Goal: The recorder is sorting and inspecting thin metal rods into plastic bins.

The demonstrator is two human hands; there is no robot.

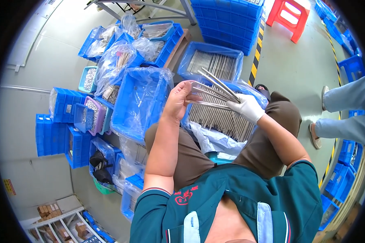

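My right hand (247,107), in a white glove, is closed round one end of several thin metal rods (216,92). The rods fan out toward the left, some tilted upward. Bare, my left hand (180,99) has its fingers curled at the far ends of the lower rods. Beneath both hands is a blue bin (260,97) lined with clear plastic and filled with similar rods (219,118). A crumpled white sheet (215,137) lies along its near edge.
Another lined blue bin (183,60) with rods stands beyond. To the left is a plastic-lined blue bin (123,103), with smaller bins of metal parts past it. Tall stacked blue crates (227,26) and a red stool (288,18) stand farther off. A person's legs (344,97) show at right.
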